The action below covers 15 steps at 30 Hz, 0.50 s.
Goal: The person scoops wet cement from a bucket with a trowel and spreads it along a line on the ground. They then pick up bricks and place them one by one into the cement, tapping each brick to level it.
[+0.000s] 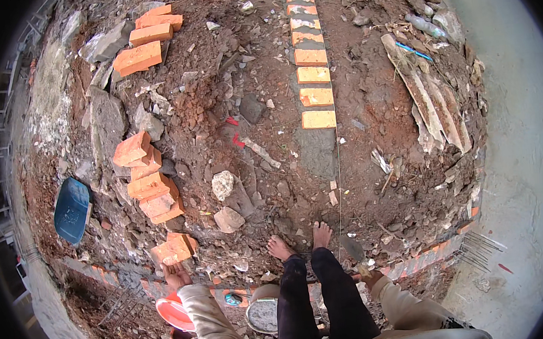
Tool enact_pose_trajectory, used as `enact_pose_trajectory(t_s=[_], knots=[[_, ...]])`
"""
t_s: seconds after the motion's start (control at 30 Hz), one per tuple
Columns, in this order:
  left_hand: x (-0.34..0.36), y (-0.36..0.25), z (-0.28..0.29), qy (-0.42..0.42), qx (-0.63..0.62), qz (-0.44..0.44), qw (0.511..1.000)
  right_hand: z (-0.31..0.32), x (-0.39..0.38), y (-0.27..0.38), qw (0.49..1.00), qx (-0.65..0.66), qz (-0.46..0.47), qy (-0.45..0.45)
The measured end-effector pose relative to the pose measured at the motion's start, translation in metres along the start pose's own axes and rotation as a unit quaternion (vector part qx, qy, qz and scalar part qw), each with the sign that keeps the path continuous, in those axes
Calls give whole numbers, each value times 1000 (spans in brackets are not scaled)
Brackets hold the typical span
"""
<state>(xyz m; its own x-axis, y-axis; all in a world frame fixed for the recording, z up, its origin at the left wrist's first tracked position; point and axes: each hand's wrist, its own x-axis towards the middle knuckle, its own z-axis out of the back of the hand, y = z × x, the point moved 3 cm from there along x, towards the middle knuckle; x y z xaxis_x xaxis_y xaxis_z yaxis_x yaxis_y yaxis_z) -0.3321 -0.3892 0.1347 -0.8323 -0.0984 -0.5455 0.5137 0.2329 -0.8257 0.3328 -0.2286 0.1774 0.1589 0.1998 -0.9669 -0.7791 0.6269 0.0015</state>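
Note:
At the lower left my left hand (177,277) is closed at the near end of an orange brick (171,250), which lies against another brick. My right hand (372,278) grips a trowel (353,248), its grey blade reaching forward beside my right foot. Ahead runs a row of bricks (318,119) set one behind another, with mortar on and between the far ones. A patch of grey mortar (318,152) lies at the row's near end. Along the row's right side stretches a thin string (340,190).
Stacked bricks (153,185) and more bricks (140,58) lie to the left, near a blue tub (73,210). By my legs are a mortar bucket (263,315) and a red bucket (176,312). Rubble covers the soil; broken sheeting (427,99) and steel rods (478,248) are on the right.

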Motion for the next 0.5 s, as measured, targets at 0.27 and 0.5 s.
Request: enact_pose_trajectory(t_s=[0.27, 0.5], knots=[[-215, -37, -111, 428, -92, 283, 853, 15, 38, -60, 999, 41, 33, -10], [-285, 129, -166, 390, 126, 462, 787, 46, 52, -94, 988, 138, 37, -55]])
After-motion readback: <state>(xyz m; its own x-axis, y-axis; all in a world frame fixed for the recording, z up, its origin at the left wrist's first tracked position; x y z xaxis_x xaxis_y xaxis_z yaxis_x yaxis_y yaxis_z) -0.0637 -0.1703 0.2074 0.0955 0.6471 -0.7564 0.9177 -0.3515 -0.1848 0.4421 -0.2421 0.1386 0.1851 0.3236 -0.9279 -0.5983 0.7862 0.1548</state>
